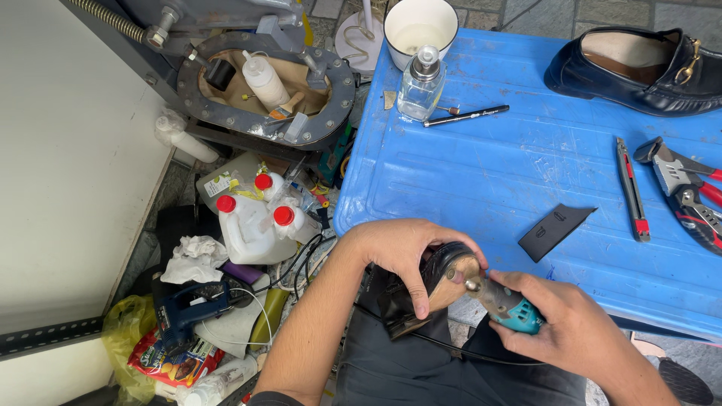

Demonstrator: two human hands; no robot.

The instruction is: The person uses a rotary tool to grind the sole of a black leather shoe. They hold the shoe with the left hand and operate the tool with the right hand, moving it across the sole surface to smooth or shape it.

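**Two hands, a shoe heel and a small rotary tool**

The left hand (402, 252) has its grip closed around a black shoe (421, 293), which is turned with the tan heel face upward, over the person's lap at the low middle of the view. The thumb lies across the sole side. The right hand (571, 331) pinches a teal rotary tool (505, 304) with fingers wrapped on its body; the metal tip touches the heel. A thin black cord (451, 352) runs from the tool across the dark trousers.

At 12 o'clock from the hands is the blue desk (481, 173). On it, at 2 o'clock, lies a black rubber piece (553, 229), nearest to the work. Further to 3 o'clock are a utility knife (632, 188) and red-handled pliers (688, 192). At 1 o'clock, far corner, rests a black loafer (639, 71). At 12 o'clock stand a glass bottle (421, 84), a white cup (420, 26) and a black pen (466, 115).

At 9 o'clock, on the floor, are white jugs with red caps (252, 225), a blue power tool (188, 308) and crumpled paper (194, 259). Nothing stands between the hands and the shoe.
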